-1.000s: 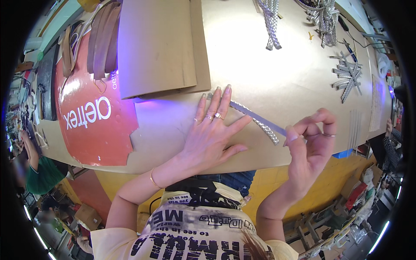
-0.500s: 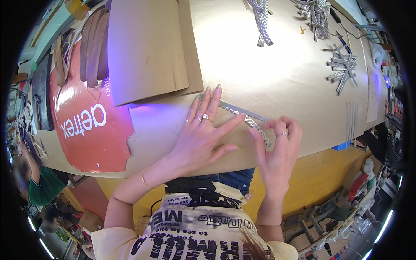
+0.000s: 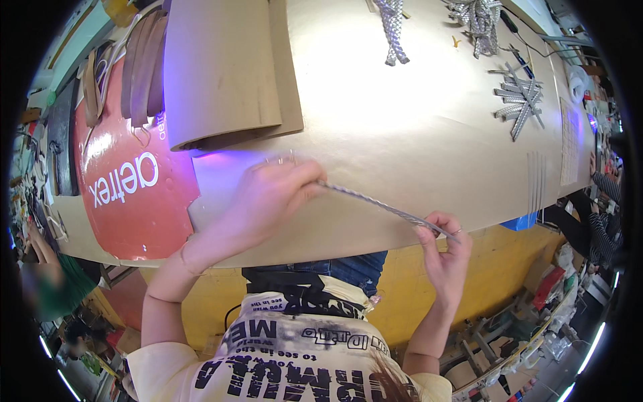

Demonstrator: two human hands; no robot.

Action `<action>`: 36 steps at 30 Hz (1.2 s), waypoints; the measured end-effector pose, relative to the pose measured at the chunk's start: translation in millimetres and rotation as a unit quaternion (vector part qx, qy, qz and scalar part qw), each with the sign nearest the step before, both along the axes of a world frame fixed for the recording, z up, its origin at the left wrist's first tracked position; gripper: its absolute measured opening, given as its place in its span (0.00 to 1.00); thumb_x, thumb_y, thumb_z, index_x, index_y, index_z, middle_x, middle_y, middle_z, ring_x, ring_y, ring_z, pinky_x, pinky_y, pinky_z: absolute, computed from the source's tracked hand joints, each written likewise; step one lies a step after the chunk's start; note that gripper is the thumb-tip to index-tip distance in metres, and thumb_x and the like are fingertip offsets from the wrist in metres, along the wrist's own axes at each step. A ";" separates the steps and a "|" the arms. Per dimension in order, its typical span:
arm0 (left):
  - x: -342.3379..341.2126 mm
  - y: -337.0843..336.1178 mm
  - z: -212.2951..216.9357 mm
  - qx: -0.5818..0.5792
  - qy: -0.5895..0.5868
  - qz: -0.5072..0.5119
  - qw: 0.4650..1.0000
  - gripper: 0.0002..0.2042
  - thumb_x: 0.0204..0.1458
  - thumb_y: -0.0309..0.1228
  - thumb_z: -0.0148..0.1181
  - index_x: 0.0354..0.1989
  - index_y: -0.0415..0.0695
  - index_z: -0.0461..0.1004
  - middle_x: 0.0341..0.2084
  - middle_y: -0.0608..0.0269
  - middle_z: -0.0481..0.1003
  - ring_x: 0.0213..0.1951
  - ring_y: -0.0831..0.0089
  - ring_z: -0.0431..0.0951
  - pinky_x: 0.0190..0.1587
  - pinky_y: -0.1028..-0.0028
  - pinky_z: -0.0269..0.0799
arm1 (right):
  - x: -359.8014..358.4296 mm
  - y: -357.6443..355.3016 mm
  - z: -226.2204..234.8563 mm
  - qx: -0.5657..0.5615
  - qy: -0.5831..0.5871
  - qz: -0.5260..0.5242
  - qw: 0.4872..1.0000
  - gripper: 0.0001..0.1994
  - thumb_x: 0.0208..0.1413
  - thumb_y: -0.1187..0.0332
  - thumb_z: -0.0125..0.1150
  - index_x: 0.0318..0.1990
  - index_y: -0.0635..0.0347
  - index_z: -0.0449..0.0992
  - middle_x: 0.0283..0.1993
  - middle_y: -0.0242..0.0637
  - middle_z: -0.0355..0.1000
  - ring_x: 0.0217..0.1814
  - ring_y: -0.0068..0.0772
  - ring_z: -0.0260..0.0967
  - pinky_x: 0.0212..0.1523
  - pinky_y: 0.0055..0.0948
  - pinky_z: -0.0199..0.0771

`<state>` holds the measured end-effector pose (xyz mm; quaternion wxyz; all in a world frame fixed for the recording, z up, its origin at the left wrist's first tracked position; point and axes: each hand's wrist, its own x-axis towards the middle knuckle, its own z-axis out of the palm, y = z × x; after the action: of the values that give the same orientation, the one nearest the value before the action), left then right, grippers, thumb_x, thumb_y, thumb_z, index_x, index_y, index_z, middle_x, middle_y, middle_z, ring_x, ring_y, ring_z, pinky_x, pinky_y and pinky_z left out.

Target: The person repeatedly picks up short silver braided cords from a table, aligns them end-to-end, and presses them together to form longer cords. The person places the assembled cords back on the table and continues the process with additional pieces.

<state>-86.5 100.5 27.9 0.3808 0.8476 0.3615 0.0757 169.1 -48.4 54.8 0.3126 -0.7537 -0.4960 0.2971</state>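
A thin silver-grey braided strip [image 3: 372, 199] is stretched between my hands, slanting down to the right above the table's near part. My left hand [image 3: 271, 194] is closed on its left end, with thumb and forefinger pinched together; the other fingers are partly hidden and smeared by motion. At the right end my right hand [image 3: 447, 258] grips the strip between thumb and fingers, and a short tip sticks out past them. The strip is turned nearly edge-on, so whether the flat grey strip lies along the braid is hard to make out.
A bent cardboard sheet [image 3: 224, 74] stands beside a red printed sheet [image 3: 127, 224] and brown straps [image 3: 144, 74]. Farther right lie braided lengths [image 3: 392, 33], a braid bundle [image 3: 487, 27], a pile of short silver strips [image 3: 519, 104] and thin grey strips [image 3: 536, 181]. Other people appear at both sides.
Both hands have lifted the braided strip off the table. The left hand, flat before, has turned and now pinches one end; the right hand has moved down and right with the other end.
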 end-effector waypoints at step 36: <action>6.5 -5.6 -5.9 -0.370 -0.059 0.064 0.925 0.11 0.62 0.31 0.58 0.36 0.33 0.77 0.19 0.67 0.75 0.18 0.83 0.74 0.21 0.81 0.67 | 40.2 56.0 17.2 0.099 -0.236 0.180 0.950 0.29 0.43 0.57 0.76 0.53 0.55 0.74 0.54 0.42 0.68 0.59 0.44 0.65 0.57 0.42 0.66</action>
<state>-80.0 94.9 22.0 0.6821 0.6157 0.3943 0.0110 209.3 7.7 72.0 0.2009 -0.6661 -0.7097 0.1109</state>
